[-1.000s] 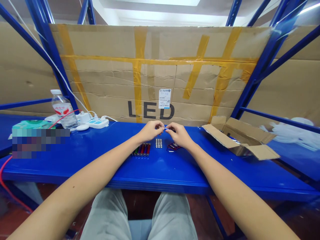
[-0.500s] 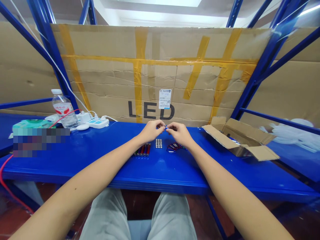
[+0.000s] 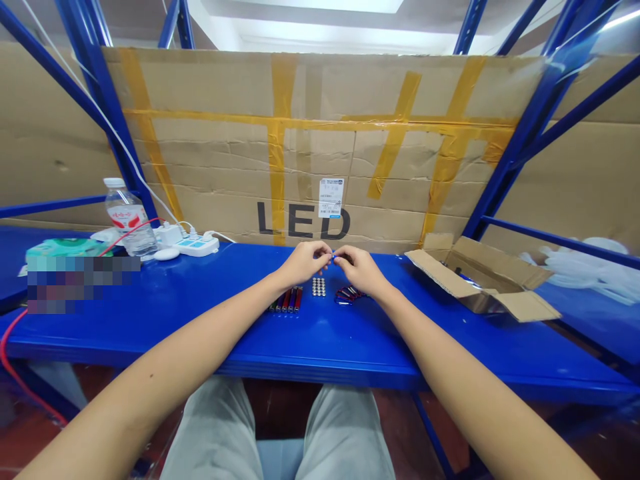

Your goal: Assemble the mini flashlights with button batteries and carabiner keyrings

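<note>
1. the small blue piece (image 3: 333, 255) is up between the fingertips, above the far part of the blue surface (image 3: 320, 343); most of it is hidden.
2. the left hand (image 3: 306, 263) has its grip pinched closed on the left side of the piece, thumb against fingers.
3. the right hand (image 3: 362, 271) has its grip pinched closed on the other side, so the two nearly meet.
4. the piece looks light and probably stiff; being so small and smooth-looking, it could slip, so fingertip holds at opposite ends suit it best. how fragile it is, i cannot tell.
5. nearer the body lie dark red tubes (image 3: 293, 300), round silver pieces (image 3: 319, 287) in rows, and coloured clips (image 3: 345, 295).
</note>
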Demonstrator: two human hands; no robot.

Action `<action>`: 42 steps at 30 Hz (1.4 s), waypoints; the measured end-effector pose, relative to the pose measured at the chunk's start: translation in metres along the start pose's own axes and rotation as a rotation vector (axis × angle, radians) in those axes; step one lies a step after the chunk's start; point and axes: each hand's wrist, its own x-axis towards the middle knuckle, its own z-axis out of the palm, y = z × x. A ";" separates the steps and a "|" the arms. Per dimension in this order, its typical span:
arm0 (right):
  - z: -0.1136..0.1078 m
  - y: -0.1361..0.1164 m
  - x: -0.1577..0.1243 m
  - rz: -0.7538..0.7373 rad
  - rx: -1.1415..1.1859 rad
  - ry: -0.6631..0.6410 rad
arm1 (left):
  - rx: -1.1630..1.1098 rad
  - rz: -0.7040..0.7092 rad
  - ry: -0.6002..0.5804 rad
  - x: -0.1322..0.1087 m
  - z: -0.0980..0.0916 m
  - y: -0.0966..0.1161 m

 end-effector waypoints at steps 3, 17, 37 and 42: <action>0.001 0.000 0.000 -0.041 -0.067 0.066 | -0.021 -0.024 -0.014 0.000 0.000 0.002; -0.004 -0.008 -0.002 -0.093 -0.135 -0.002 | 0.119 0.086 -0.003 -0.001 -0.002 0.004; -0.009 0.001 0.000 0.002 0.010 -0.007 | 0.336 0.184 -0.018 -0.001 -0.003 0.002; -0.009 -0.002 -0.001 0.052 0.066 -0.078 | 0.350 0.189 -0.020 -0.001 -0.003 0.001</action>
